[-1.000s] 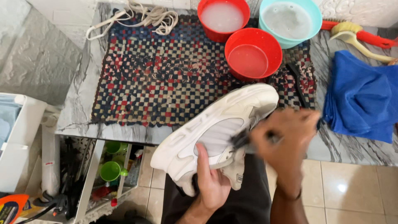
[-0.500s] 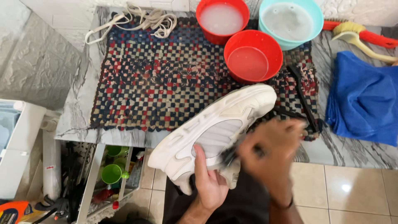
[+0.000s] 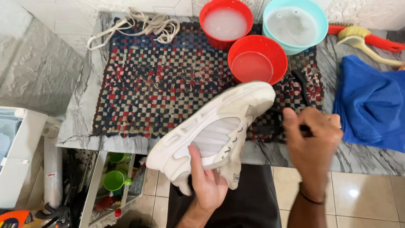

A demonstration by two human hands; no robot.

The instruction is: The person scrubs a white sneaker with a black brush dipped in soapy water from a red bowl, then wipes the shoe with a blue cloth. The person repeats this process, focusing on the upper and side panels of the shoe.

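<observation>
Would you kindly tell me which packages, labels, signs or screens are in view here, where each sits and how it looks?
Tag: small dark patch on the white shoe's tongue, beside the left hand.
Orange package: bottom left corner, partly cut off, with coloured print.
White tube: upright at lower left, with a small red mark.
No signs or screens show.

Grey-veined marble counter (image 3: 80, 122) set against a pale tiled wall (image 3: 84, 10) — seen from above. Glossy beige floor tiles (image 3: 363, 198) lie below its front edge, catching a small highlight. A white appliance (image 3: 17, 156) stands at far left — beside it, an open shelf (image 3: 116, 181) under the counter holds green cups.
</observation>
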